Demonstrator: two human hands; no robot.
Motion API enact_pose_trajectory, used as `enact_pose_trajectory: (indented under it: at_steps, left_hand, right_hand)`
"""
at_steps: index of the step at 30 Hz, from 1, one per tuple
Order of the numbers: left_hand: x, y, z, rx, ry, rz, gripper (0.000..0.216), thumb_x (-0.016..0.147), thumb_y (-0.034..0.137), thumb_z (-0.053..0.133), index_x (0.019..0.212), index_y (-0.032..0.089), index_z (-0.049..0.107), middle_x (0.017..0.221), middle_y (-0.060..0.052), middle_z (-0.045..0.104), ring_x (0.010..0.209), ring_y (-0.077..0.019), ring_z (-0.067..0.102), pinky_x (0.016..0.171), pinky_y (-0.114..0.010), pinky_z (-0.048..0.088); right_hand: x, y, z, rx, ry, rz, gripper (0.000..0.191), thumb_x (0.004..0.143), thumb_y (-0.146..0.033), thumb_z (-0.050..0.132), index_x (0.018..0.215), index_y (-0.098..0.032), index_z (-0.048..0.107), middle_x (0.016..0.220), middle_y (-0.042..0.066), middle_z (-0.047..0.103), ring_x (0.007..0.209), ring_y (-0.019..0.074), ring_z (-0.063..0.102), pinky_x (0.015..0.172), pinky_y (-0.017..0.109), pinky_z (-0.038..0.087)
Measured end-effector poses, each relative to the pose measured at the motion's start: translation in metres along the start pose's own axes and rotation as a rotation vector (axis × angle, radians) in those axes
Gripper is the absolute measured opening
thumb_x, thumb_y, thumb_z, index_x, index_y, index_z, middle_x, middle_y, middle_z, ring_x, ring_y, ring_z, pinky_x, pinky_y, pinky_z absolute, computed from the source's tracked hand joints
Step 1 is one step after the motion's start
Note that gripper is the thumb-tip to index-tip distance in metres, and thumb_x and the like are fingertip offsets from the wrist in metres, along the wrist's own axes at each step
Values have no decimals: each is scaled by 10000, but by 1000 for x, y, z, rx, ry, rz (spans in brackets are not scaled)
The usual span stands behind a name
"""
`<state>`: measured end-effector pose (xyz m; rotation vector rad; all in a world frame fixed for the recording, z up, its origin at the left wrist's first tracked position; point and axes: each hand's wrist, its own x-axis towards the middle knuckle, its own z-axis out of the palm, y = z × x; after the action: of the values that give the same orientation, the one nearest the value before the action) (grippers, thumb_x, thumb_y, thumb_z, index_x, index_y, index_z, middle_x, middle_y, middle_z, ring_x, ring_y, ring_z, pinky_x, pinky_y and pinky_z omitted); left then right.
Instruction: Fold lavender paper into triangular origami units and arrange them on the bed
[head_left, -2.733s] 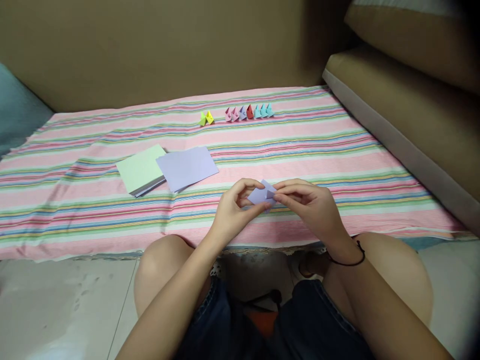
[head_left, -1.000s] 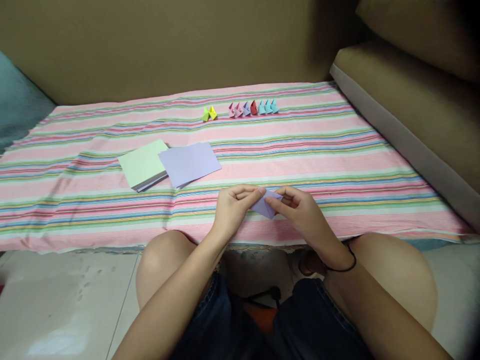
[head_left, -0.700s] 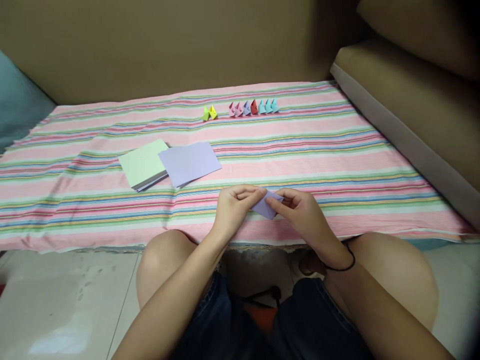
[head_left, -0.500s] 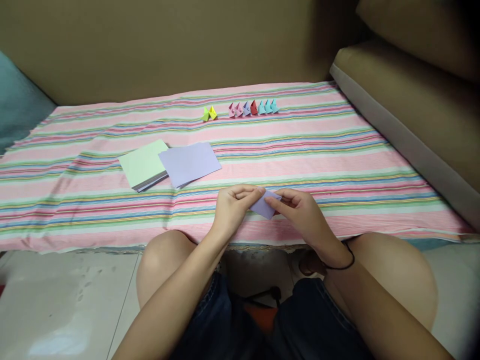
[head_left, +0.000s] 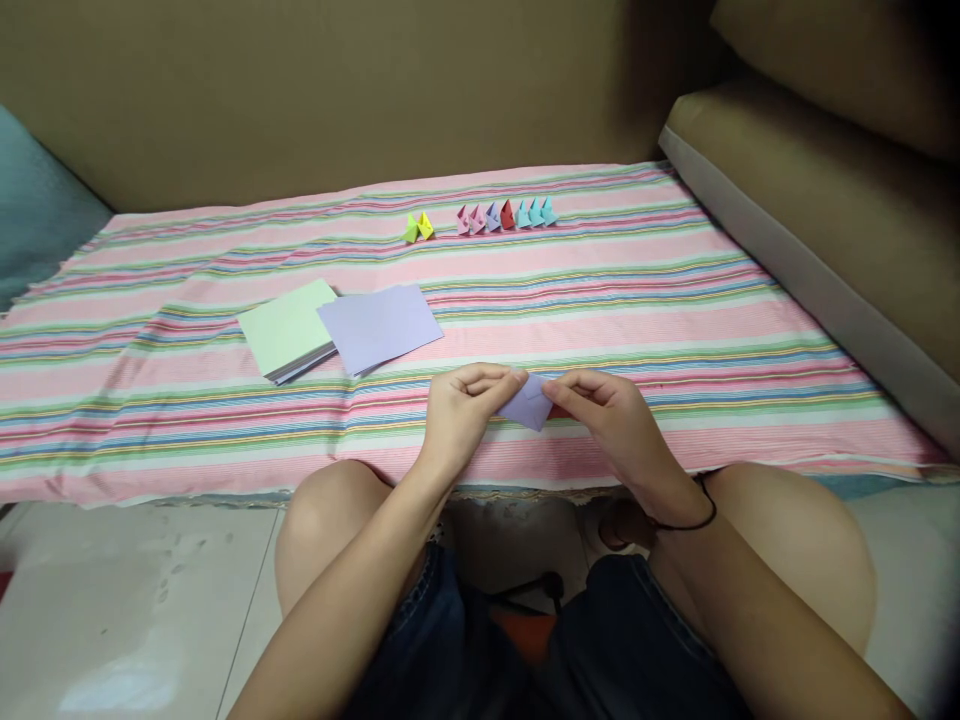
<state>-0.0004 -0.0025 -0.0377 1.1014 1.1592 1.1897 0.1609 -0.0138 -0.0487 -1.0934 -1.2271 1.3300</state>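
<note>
Striped cloth (head_left: pixel 600 300) spread wide, brown backrest (head_left: pixel 337 100) behind. Small folded purple paper (head_left: pixel 529 404) between both hands, over cloth's near part — neither hand clearly nearer. Left hand (head_left: pixel 463 408) nearly closed, pinching paper's upper left; right hand (head_left: pixel 609 408) likewise, pinching right corner. Paper lies rightward of left hand, leftward of right — one corner pointing toward knees (head_left: pixel 326 525); long axis hard to tell.

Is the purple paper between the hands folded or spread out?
Folded: the purple paper shows the edges of a flap across its face.
</note>
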Motion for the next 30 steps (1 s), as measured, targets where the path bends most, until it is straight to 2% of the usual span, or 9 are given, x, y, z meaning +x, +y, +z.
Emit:
enact_pose_trajectory:
  at_steps: [4, 8, 11, 21, 30]
  left_hand:
    - [0, 0, 0, -13, -5, -20, 187, 657, 339, 782, 724, 171, 738, 655, -17, 719, 602, -137, 626, 589, -243, 484]
    - [1, -2, -1, -26, 10, -27, 189, 651, 341, 784, 717, 169, 738, 674, -25, 726, 615, -148, 634, 603, -258, 488]
    - [2, -4, -2, -27, 8, -34, 196, 649, 344, 785, 718, 167, 738, 675, -28, 726, 614, -153, 637, 602, -262, 491]
    - [-1, -2, 1, 5, -17, -23, 213, 663, 359, 775, 723, 160, 730, 660, -26, 720, 590, -145, 629, 574, -253, 477]
    - [-1, -6, 1, 19, -35, -1, 219, 681, 361, 765, 756, 158, 735, 690, -32, 734, 606, -141, 640, 576, -235, 471]
  right_hand:
    - [0, -1, -1, -23, 25, -29, 221, 748, -412, 706, 685, -201, 691, 691, 9, 683, 692, 170, 648, 686, 311, 561]
    - [1, -2, -4, -55, -19, -32, 203, 798, -400, 658, 788, -209, 726, 789, 16, 709, 769, 181, 660, 719, 310, 557]
    - [1, -2, -4, -92, -32, -43, 212, 820, -402, 630, 802, -214, 728, 790, 15, 707, 748, 176, 656, 705, 304, 554]
    - [0, 2, 3, -61, -39, 7, 164, 725, -358, 719, 710, -200, 678, 656, -6, 658, 622, 144, 596, 583, 262, 489]
    - [-1, 4, 3, -94, -33, -18, 129, 732, -317, 700, 724, -189, 690, 679, -1, 666, 620, 143, 597, 584, 267, 495]
